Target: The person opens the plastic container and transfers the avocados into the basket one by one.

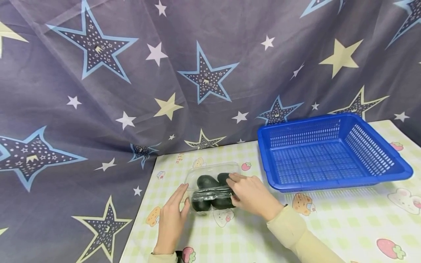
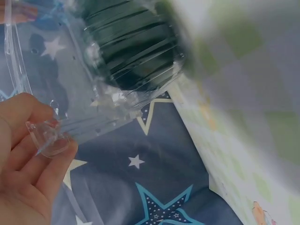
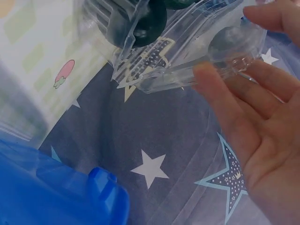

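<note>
A clear plastic clamshell box [image 1: 212,193] sits near the table's left side, with several dark green, smooth oval fruits [image 1: 206,181] inside that look like avocados. My left hand [image 1: 172,221] is at its left end; the left wrist view shows the thumb and fingers pinching a corner tab of the plastic [image 2: 52,140]. At the right end, my right hand [image 1: 251,193] grips the box's rim [image 3: 173,77], fingers curled over the edge. Glare on the plastic hides whether the lid is fully closed. Part of the fruit lies behind the right fingers.
To the right stands a blue plastic basket [image 1: 329,181] with slotted walls and nothing in it. A checked tablecloth [image 1: 335,226] with cartoon prints covers the table. Behind and to the left hangs a dark star-patterned curtain [image 1: 131,95].
</note>
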Action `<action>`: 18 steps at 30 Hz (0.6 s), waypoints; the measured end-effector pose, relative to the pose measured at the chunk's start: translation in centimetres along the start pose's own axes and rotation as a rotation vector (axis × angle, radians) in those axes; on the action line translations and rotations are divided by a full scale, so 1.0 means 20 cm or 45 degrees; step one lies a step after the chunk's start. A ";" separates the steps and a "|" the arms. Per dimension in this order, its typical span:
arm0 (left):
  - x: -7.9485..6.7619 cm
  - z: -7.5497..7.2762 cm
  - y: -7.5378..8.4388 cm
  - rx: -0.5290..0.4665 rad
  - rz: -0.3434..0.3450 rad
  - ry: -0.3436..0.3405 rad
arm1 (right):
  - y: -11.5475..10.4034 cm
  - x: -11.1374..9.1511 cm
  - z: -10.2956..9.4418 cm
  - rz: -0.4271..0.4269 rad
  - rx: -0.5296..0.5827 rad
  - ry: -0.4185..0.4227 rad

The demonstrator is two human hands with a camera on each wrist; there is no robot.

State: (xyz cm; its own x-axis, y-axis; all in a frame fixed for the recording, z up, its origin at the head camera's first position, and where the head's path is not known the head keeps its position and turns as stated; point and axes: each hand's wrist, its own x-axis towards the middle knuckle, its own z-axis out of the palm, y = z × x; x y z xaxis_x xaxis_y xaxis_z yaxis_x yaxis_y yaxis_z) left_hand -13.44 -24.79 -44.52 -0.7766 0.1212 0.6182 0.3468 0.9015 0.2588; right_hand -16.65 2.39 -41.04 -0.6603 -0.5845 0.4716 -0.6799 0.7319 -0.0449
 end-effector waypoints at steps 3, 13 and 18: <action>0.02 -0.01 0.00 -0.021 -0.014 0.046 | 0.01 0.00 -0.01 0.013 -0.005 0.037; 0.09 -0.03 -0.02 -0.121 0.006 0.063 | 0.04 0.02 -0.06 0.050 0.043 0.163; 0.12 -0.05 -0.04 -0.207 -0.008 0.061 | 0.06 0.02 -0.08 0.083 0.089 0.182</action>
State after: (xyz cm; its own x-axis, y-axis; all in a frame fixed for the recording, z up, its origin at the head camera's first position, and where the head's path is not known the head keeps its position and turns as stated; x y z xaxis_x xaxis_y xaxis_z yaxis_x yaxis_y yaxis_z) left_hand -15.03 -25.72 -42.58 -0.7546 0.0923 0.6497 0.4255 0.8225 0.3774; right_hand -17.21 3.66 -39.49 -0.6550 -0.4775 0.5856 -0.6611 0.7375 -0.1379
